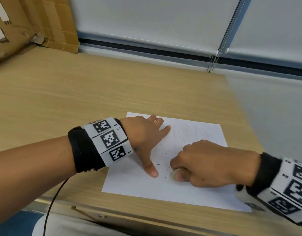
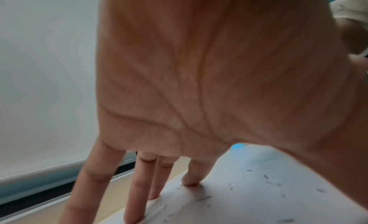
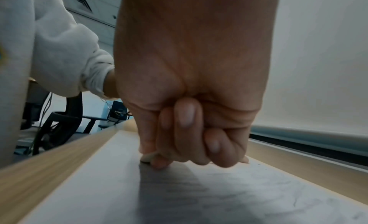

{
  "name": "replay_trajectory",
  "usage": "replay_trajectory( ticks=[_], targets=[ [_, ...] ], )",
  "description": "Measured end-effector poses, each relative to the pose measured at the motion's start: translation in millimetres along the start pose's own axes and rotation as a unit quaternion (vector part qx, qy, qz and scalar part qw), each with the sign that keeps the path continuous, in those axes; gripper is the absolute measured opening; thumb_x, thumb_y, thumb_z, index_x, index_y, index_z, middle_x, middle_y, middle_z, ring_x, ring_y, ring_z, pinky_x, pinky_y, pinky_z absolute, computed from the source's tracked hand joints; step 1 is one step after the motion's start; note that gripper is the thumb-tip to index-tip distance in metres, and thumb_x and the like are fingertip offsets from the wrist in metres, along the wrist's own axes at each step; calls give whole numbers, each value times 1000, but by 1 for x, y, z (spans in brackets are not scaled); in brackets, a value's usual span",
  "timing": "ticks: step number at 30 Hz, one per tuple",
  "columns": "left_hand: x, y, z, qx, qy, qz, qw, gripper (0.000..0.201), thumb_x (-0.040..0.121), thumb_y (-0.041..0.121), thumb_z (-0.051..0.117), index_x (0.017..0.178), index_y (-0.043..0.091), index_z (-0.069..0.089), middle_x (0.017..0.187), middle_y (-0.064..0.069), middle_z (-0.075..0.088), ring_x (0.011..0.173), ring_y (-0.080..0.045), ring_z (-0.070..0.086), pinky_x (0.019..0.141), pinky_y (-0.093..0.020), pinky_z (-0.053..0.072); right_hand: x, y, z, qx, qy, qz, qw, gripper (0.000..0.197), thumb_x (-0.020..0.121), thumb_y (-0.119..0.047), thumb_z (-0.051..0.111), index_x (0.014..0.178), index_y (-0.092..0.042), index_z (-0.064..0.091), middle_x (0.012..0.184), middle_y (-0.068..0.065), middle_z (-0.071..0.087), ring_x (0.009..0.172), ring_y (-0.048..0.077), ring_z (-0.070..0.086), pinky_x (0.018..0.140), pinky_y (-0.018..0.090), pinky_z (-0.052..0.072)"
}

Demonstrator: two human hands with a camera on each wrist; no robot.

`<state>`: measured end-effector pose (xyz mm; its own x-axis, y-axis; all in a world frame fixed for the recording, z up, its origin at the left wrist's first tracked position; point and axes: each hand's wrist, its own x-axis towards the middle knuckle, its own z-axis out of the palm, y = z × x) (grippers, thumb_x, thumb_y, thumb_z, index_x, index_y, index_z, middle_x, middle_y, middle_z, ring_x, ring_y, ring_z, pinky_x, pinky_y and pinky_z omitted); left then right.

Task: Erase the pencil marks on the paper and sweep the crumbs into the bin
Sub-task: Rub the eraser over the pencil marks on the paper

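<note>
Right hand [image 1: 209, 164], grip clamped on eraser [image 1: 174, 175], rubs paper [image 1: 163, 189] on table [image 1: 61, 99]. Left hand [image 1: 143, 138], fingers apart, pins the sheet; slackened pressure risks creasing, scattering crumbs [image 1: 165, 169].

paper [image 1: 163, 193]: lower centre, on desk [image 1: 78, 92]
left hand [image 1: 143, 138]: on paper's left part
right hand [image 1: 213, 164]: paper's right
crumbs [image 1: 161, 163]: between hands
box [image 1: 36, 21]: upper left

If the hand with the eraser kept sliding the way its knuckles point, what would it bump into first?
Probably the left hand, at its thumb, which presses the paper just beyond the right hand and its eraser. Only crumbs lie between.
</note>
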<state>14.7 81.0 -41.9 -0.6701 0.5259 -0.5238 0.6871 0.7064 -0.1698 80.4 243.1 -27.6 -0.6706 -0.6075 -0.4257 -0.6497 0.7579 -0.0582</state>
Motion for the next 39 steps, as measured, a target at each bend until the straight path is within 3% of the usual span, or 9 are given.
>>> replay_trajectory(
  ticks=[3, 8, 13, 17, 20, 25, 28, 31, 39],
  targets=[
    [1, -1, 1, 11, -2, 1, 1000, 141, 53, 82, 69, 154, 21, -10, 155, -6, 8, 142, -25, 13, 105, -44, 37, 9, 14, -6, 10, 27, 49, 998, 31, 96, -35, 43, 73, -15, 49, 63, -2, 49, 69, 26, 51, 70, 40, 46],
    [0, 0, -1, 15, -10, -3, 1000, 142, 54, 82, 68, 153, 21, -14, 157, -5, 3, 143, -25, 8, 109, -46, 31, -4, 1, 6, 7, 10, -9, 1000, 27, 95, -32, 43, 75, -15, 49, 60, -3, 44, 65, 26, 48, 65, 39, 43],
    [-1, -2, 1, 6, 0, 5, 1000, 142, 54, 83, 66, 154, 19, -13, 158, -3, 4, 143, -24, 9, 111, -44, 25, 6, 17, 0, 14, 47, 35, 998, 33, 96, -36, 43, 73, -15, 48, 64, -2, 51, 68, 26, 50, 66, 37, 41],
    [-5, -3, 2, 6, 14, 11, 1000, 144, 53, 84, 66, 154, 10, -6, 156, -3, 10, 139, -22, 16, 109, -43, 26, 2, 9, 2, 14, 7, 10, 1000, 32, 96, -35, 43, 71, -14, 46, 62, 0, 49, 65, 27, 49, 63, 37, 41],
    [-6, -4, 2, 2, 19, 17, 1000, 140, 55, 84, 66, 153, 10, 0, 154, -3, 13, 137, -21, 17, 107, -41, 27, 24, 28, -13, 4, 34, 62, 997, 32, 94, -35, 43, 68, -17, 46, 63, -3, 49, 74, 27, 52, 62, 34, 38],
    [-7, -1, -3, 16, -12, 7, 1000, 140, 58, 82, 65, 154, 12, -10, 159, -2, 2, 142, -23, 10, 111, -42, 22, 60, 68, -33, -4, 82, 122, 989, 34, 96, -36, 46, 65, -22, 46, 64, -10, 43, 76, 24, 49, 60, 29, 31],
    [-6, -1, -5, 12, -17, 6, 1000, 140, 59, 81, 66, 154, 12, -12, 159, -2, 0, 143, -23, 8, 113, -42, 20, 57, 70, -28, -1, 70, 97, 993, 36, 96, -34, 46, 63, -20, 44, 63, -7, 46, 68, 21, 48, 51, 28, 28],
    [-7, -2, -3, -6, -2, 10, 1000, 139, 56, 80, 69, 154, 13, -4, 154, -1, 10, 135, -20, 16, 108, -40, 25, 47, 62, -23, 18, 24, 48, 998, 30, 93, -31, 48, 68, -15, 51, 60, -3, 48, 60, 19, 44, 54, 31, 34],
    [-7, -1, -3, -5, -1, 10, 1000, 139, 56, 80, 69, 154, 13, -4, 153, -1, 10, 136, -21, 15, 109, -41, 24, 49, 59, -24, 1, 41, 67, 997, 33, 96, -33, 45, 65, -20, 44, 63, -5, 49, 65, 21, 49, 56, 31, 34]
  ],
)
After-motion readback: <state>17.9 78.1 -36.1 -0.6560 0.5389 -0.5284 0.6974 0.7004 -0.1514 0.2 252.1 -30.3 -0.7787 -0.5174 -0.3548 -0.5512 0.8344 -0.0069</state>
